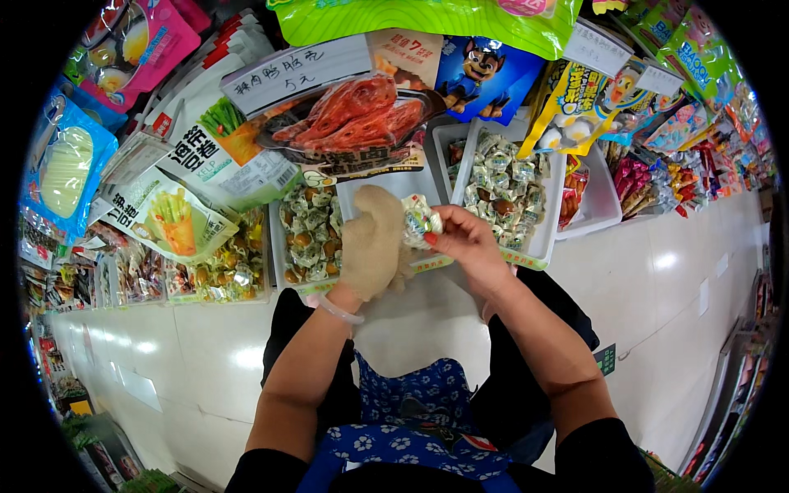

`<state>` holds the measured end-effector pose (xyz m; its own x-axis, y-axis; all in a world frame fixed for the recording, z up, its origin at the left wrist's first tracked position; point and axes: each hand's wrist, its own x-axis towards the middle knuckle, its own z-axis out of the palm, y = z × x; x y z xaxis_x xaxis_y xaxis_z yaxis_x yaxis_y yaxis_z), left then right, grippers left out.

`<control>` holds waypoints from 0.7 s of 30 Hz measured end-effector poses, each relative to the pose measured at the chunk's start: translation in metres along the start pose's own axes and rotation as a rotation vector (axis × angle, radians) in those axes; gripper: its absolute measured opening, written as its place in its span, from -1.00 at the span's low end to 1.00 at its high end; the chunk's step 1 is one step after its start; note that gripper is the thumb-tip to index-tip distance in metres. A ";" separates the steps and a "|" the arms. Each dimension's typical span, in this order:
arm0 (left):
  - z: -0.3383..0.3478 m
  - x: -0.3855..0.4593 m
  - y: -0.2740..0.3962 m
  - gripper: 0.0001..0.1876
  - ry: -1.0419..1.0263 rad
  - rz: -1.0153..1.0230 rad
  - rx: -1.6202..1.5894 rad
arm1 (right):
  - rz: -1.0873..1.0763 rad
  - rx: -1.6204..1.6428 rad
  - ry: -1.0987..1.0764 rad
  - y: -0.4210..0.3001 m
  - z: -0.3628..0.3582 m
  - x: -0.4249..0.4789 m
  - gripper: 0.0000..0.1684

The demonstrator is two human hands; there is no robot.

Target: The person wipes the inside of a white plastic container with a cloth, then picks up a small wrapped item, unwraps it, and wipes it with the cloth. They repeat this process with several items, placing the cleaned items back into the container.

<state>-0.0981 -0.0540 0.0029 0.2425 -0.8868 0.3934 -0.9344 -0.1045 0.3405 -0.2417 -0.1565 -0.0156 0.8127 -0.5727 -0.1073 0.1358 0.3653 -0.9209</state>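
Observation:
Between my hands, over a white plastic tray (430, 179), is a small clear-wrapped snack packet (419, 215) with green print. My right hand (466, 243), bare with red nails, grips its right side between thumb and fingers. My left hand (373, 240) wears a beige cloth glove and is at the packet's left edge; its fingers are partly hidden, so its hold cannot be told. Left of the glove stands a tray of wrapped brown snacks (308, 237). Right of my right hand, another white tray holds many similar clear packets (502, 191).
Large snack bags, including a kelp roll bag (231, 142) and a green bag (425, 18), hang or stand above the trays. A handwritten price card (299, 74) is at the upper middle. Trays of colourful packets (666, 175) extend right. Shiny floor tiles (203, 351) lie below.

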 end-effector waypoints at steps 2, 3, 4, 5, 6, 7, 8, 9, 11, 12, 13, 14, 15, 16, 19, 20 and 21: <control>-0.005 0.002 -0.007 -0.64 -0.084 0.084 -0.142 | 0.048 0.102 0.045 -0.012 -0.002 0.000 -0.59; -0.008 0.003 -0.009 -0.63 -0.105 0.111 -0.214 | 0.072 0.151 0.064 -0.016 -0.004 0.001 -0.58; -0.010 0.004 -0.009 -0.62 -0.081 0.111 -0.287 | 0.044 0.079 0.062 -0.014 -0.008 0.003 -0.55; -0.012 0.005 -0.010 -0.61 -0.057 0.110 -0.360 | 0.025 0.029 0.034 -0.017 -0.010 0.004 -0.56; -0.013 0.005 -0.010 -0.60 -0.031 0.106 -0.436 | 0.009 -0.024 0.006 -0.022 -0.011 0.004 -0.57; -0.014 0.006 -0.010 -0.58 -0.004 0.102 -0.511 | -0.006 -0.077 -0.022 -0.025 -0.012 0.004 -0.57; -0.016 0.007 -0.010 -0.57 0.023 0.097 -0.586 | 0.029 -0.117 -0.060 -0.029 -0.015 0.004 -0.58; -0.025 0.010 -0.007 -0.56 -0.031 0.098 -0.543 | 0.066 -0.151 -0.102 -0.031 -0.017 0.004 -0.58; -0.032 0.013 0.000 -0.54 -0.080 0.077 -0.447 | 0.095 -0.202 -0.123 -0.026 -0.015 0.005 -0.61; -0.026 0.009 0.002 -0.52 -0.076 0.060 -0.402 | 0.085 -0.223 -0.096 -0.020 -0.013 0.004 -0.64; -0.020 0.005 0.004 -0.51 -0.073 0.043 -0.355 | 0.075 -0.245 -0.068 -0.014 -0.010 0.005 -0.66; -0.011 0.006 0.004 -0.49 -0.122 0.096 -0.344 | 0.005 -0.209 -0.050 -0.005 -0.008 0.007 -0.74; -0.007 0.006 0.007 -0.50 -0.139 0.127 -0.101 | -0.004 -0.238 -0.024 0.000 -0.006 0.008 -0.78; -0.004 0.006 0.010 -0.51 -0.150 0.162 0.141 | -0.014 -0.267 0.003 0.005 -0.005 0.008 -0.81; -0.009 0.004 0.004 -0.62 -0.118 0.219 -0.105 | 0.033 -0.345 0.072 0.010 0.000 0.006 -0.88; -0.007 0.002 0.003 -0.63 -0.095 0.210 -0.102 | 0.061 -0.369 0.093 0.011 0.002 0.005 -0.89; -0.005 0.000 0.004 -0.65 -0.070 0.200 -0.102 | 0.042 -0.403 0.106 0.013 0.002 0.005 -0.89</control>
<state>-0.1002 -0.0523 0.0082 0.0335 -0.9148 0.4025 -0.9301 0.1189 0.3475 -0.2352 -0.1530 -0.0275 0.7470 -0.6435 -0.1670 -0.1462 0.0860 -0.9855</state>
